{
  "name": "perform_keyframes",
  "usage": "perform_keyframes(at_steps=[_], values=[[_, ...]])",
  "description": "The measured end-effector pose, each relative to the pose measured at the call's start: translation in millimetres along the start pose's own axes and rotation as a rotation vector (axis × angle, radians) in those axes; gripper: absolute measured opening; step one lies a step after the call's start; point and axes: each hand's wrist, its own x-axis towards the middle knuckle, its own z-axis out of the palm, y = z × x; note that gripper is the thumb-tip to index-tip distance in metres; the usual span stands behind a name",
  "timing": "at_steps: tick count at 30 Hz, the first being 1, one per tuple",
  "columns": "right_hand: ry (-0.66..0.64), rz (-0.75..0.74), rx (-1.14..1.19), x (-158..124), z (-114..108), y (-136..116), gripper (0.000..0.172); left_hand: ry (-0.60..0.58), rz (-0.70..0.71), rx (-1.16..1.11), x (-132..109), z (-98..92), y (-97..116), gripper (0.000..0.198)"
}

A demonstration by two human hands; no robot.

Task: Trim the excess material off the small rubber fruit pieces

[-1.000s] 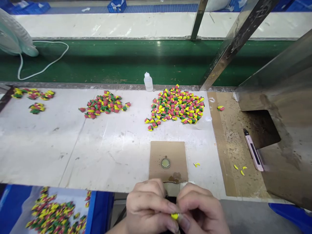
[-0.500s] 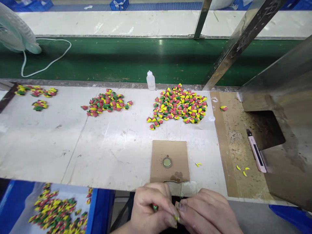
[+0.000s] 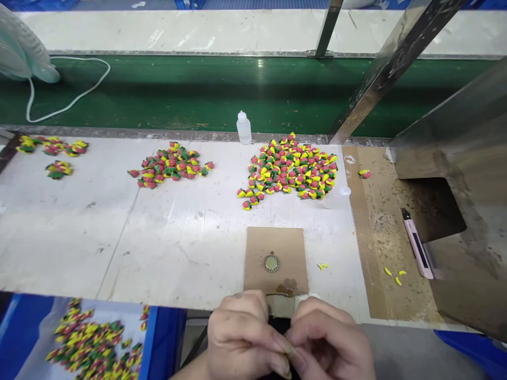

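Note:
My left hand [image 3: 245, 335] and my right hand [image 3: 330, 338] meet at the bottom of the head view, just past the table's near edge. Both are closed, fingertips pinched together and touching. Whatever lies between them is covered by the fingers. Beyond them, a cardboard square [image 3: 257, 240] carries a bottle cap [image 3: 271, 263] with a pale yellowish inside and stains around it. Small yellow banana-shaped pieces [image 3: 323, 266] lie to its right. Farther back spreads a large heap of red, yellow and green fruit-shaped pieces [image 3: 293, 168].
A smaller heap [image 3: 172, 166] and small clusters [image 3: 59, 169] lie leftward. A white squeeze bottle [image 3: 244, 128] stands at the back; a clear one [image 3: 336, 198] lies beside the large heap. A pink utility knife [image 3: 418, 245] rests right. A blue bin [image 3: 164, 338] of pieces sits lower left.
My right hand has turned, its fingers now curled in more against my left fingertips. The green and yellow bits seen between my fingers are now hidden. The view has shifted slightly.

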Motion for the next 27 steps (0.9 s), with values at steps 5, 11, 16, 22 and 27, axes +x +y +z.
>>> perform_keyframes(at_steps=[5,11,16,22,27], values=[[-0.098,0.343,0.403,2,2,3,0.031,-0.033,0.087,0.079,5,-4.9,0,0.021],[-0.063,0.321,0.358,-8,7,8,0.011,0.124,-0.063,-0.019,-4,3.6,-4,0.022],[-0.054,0.394,0.384,-13,13,7,0.021,0.154,-0.07,-0.012,-8,7.8,-7,0.016],[-0.183,0.891,0.647,-8,8,-3,0.055,0.017,0.1,0.187,-2,-6.8,-4,0.019],[-0.24,1.035,0.766,-15,9,3,0.062,-0.028,0.175,0.357,-5,-11.1,-3,0.02]])
